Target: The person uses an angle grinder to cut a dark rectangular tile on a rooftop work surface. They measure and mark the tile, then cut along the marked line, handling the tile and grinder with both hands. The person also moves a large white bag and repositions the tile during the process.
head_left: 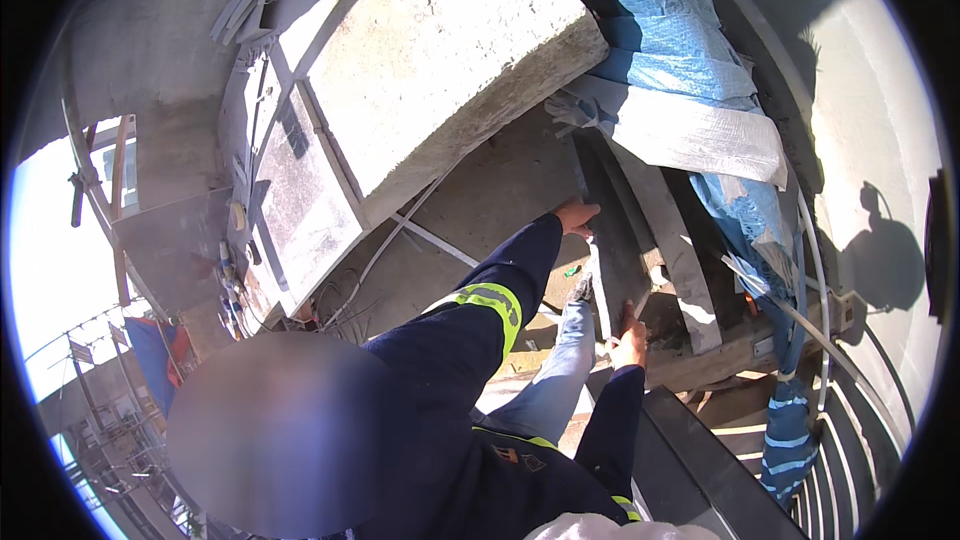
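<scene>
My left hand (577, 217) reaches forward to the left edge of a long dark grey board (612, 210); its fingers look bent round that edge. Closer to me, my right hand (629, 344) grips the near end of the same board, thumb upward. The board slopes away from me, and a narrow pale strip shows along its left side near the right hand. Beside it on the right lies a grey beam (668, 240). A grey glove (572, 112) shows near the board's far end; whether a hand is inside I cannot tell.
A large concrete block (450, 50) stands at the upper left. Blue sheeting (670, 30) and a white sheet (690, 130) cover things at the right. White pipes (825, 270) run along the right wall. A dark panel (700, 460) lies near me. My foot is beside the board.
</scene>
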Demonstrator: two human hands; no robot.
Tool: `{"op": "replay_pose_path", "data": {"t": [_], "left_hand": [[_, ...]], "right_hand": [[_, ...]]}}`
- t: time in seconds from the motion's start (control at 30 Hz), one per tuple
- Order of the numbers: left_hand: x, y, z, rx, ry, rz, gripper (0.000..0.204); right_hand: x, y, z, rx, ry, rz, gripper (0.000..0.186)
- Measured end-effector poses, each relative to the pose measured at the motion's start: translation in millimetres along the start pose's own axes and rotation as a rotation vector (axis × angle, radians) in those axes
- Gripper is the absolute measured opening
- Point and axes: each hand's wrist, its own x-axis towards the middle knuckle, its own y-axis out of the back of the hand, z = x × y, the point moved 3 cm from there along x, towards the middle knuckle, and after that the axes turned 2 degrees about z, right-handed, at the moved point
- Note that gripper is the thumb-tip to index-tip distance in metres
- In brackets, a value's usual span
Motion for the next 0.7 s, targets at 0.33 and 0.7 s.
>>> {"op": "replay_pose_path", "data": {"t": [0.33,0.7], "left_hand": [[-306.8,-9.9,-140.2,-0.65,0.149,-0.374,0.077],[-508.5,27.9,-236.6,-0.919,0.195,-0.669,0.032]], "right_hand": [[-364.0,68.6,75.7,-0.089,0.168,0.23,0.061],[-583.3,97.9,190.5,-0.375,0.535,0.346,0.05]]}}
